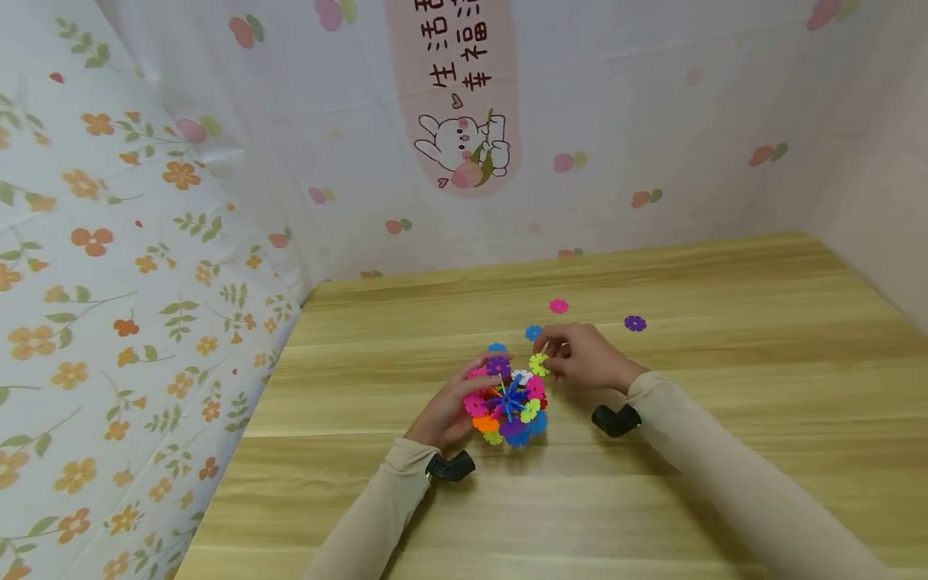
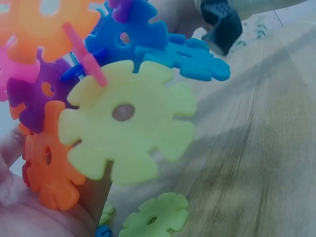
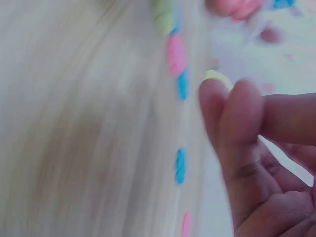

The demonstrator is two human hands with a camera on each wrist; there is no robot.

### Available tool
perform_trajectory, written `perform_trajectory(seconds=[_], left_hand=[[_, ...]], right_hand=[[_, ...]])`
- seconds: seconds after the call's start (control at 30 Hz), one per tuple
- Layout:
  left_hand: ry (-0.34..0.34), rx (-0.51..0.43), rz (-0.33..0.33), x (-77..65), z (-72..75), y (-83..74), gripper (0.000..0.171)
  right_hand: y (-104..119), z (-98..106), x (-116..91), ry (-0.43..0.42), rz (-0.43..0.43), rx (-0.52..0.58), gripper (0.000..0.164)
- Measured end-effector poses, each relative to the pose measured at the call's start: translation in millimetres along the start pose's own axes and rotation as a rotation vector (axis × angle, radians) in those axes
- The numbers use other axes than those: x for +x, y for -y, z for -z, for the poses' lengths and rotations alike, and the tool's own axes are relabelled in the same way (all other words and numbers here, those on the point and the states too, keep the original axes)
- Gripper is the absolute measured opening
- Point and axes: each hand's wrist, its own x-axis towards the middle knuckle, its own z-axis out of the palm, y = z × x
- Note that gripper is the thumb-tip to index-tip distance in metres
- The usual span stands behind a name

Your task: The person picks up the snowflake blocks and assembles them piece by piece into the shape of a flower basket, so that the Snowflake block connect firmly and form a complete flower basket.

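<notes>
Back cloth behind everything, pale, printed with peaches, a rabbit and lettering. Flowered cloth down the left side. Wood-grained bench below, carrying the work. Two beige sleeves reach in from the near edge.

Right hand: grip narrow, thumb and finger pinching one yellow disc just beside the cluster's upper right; whether the two touch, I cannot tell. Left hand: grip curled about the left and top of the cluster, holding it.

Cluster: rounded, many-coloured, notched discs joined at angles, low over the near-middle of the bench. Blue spokes meet at its centre as seen from above. Low view from the left wrist: a pale disc faces out, a pink one edge-on at its rim, orange ones by the palm.

Black wrist unit on each arm.

Yellow disc: upright in the right fingertips. Loose on the bench: blue disc near those fingertips, pink disc beyond it, purple disc off to the right, well apart from the cluster.
</notes>
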Motion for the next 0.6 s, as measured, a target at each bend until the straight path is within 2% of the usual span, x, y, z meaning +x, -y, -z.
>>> perform_trajectory(seconds=[0.13, 0.23, 0.4, 0.6], left_hand=[[0.024, 0.007, -0.006, 2.1, 0.9, 0.5, 0.051], [0.042, 0.013, -0.014, 3.6, 1.1, 1.3, 0.050], [0.075, 0.009, -0.029, 5.5, -0.4, 2.3, 0.050], [0.088, -0.004, -0.013, 5.4, -2.0, 3.4, 0.050]], right_hand=[[11, 2, -8, -0.037, 0.016, 0.161, 0.016], [20, 2, -12, -0.034, 0.021, 0.217, 0.017], [29, -2, -17, -0.035, 0.039, 0.215, 0.016], [33, -8, -20, -0.099, 0.049, 0.176, 0.012]])
